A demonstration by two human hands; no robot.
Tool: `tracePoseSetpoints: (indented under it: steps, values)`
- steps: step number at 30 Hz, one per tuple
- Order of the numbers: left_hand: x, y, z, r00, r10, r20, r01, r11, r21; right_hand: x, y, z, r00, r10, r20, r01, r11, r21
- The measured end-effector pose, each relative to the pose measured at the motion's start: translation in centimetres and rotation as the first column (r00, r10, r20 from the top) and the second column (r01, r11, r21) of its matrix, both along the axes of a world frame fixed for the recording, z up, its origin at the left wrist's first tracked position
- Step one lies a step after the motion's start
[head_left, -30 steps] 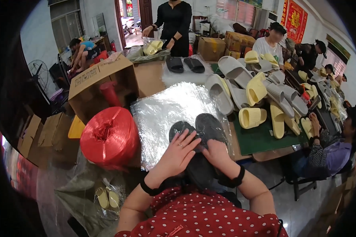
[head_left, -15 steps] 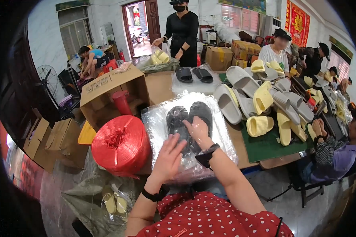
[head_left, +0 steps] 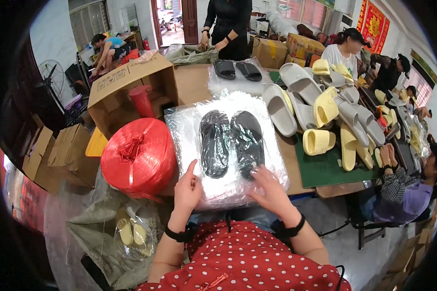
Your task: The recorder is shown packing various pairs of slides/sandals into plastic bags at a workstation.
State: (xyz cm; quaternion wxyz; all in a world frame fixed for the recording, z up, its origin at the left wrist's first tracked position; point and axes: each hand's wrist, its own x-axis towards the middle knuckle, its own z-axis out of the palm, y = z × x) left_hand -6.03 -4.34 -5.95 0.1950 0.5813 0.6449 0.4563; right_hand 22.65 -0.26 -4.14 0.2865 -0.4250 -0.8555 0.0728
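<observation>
1. Both forearms rise from the lower edge, banded at the wrists, with the hands well apart at the near side of the bag stack [head_left: 184, 127].
2. The left hand [head_left: 187, 192] is at the stack's left edge, index finger pointing away from the body, the other fingers loosely bent, grasping nothing visible.
3. The right hand [head_left: 271, 192] reaches inward, fingers spread and unclenched; its fingertips are at the near end of the right black slipper, though whether they touch it I cannot tell.
4. The black slippers [head_left: 214, 145] lie side by side on the stack, under clear, wrinkled film.
5. At lower left, a green sack [head_left: 93, 238] holds yellow slippers [head_left: 139, 233] in clear plastic.
6. Left of the stack sits a red twine roll [head_left: 138, 160].
7. Behind it, an open carton [head_left: 112, 87] lies on its side, a red jug [head_left: 141, 101] at its mouth.
8. Farther back, another sack [head_left: 192, 56] lies before a co-worker in black [head_left: 226, 24].
</observation>
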Motion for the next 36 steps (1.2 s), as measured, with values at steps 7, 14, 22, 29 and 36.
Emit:
tracePoseSetpoints:
  steps: [7, 14, 22, 29, 36]
  values:
    - [0.0, -0.4, 0.2, 0.998, -0.016, 0.062, 0.016, 1.0, -0.001, 2.9, -2.5, 6.1, 0.94, -0.085, -0.329, 0.052, 0.993, -0.108]
    - [0.1, -0.5, 0.9, 0.985, -0.032, 0.167, 0.036, 0.999, -0.023, 1.0, 1.4, 3.8, 0.999, -0.041, 0.008, 0.04, 0.993, 0.108]
    - [-0.1, -0.7, 0.7, 0.987, -0.13, 0.096, 0.127, 0.991, 0.037, -1.3, 3.8, -1.0, 0.952, -0.259, -0.165, 0.252, 0.966, -0.063]
    - [-1.1, -1.0, -0.2, 0.951, 0.01, 0.308, -0.023, 0.999, 0.037, 2.1, 1.9, 1.1, 0.911, -0.407, -0.066, 0.399, 0.911, -0.105]
    - [-1.1, -0.9, -0.4, 0.995, -0.027, 0.1, 0.02, 0.997, 0.068, 3.7, 1.7, 0.4, 0.914, -0.311, -0.261, 0.232, 0.927, -0.293]
